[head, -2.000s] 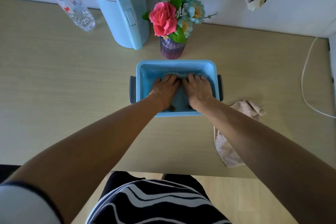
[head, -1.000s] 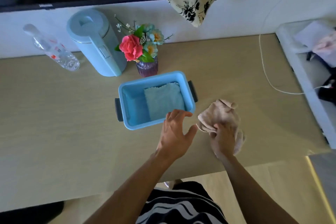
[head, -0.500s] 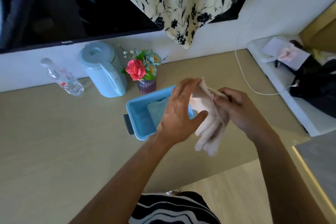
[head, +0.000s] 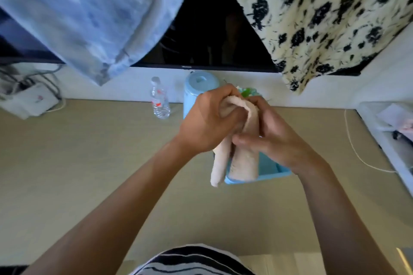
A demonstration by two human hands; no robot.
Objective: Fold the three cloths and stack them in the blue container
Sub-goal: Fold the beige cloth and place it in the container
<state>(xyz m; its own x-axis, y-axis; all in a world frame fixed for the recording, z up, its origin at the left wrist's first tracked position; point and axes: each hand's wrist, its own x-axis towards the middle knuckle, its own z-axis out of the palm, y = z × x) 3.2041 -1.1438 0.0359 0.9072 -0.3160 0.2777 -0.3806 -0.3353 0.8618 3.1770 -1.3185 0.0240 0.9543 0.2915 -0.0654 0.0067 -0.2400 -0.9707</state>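
Two hanging fabrics fill the far part of the view: a pale blue cloth [head: 85,11] at far left and a cream floral cloth [head: 330,13] at far right, with a dark screen [head: 212,35] between them against the wall. Below them a tan table [head: 85,163] spreads across the whole width, and a striped garment [head: 192,261] shows at the near edge. Both bare forearms reach in from the near side and meet above the middle of the table. A pink cloth [head: 242,158] is held up there, draped over in a loop at the top with its two ends hanging down in front of the blue container [head: 271,168], which sits on the table and is mostly hidden by the hands. The left hand [head: 210,123] is curled closed around the cloth's left side, and the right hand [head: 274,136] grips its right side, thumb pressed across the front. Behind the hands stands a light blue kettle [head: 196,87], with a clear water bottle [head: 159,100] just to its left. A white cable [head: 357,152] trails across the table at right.
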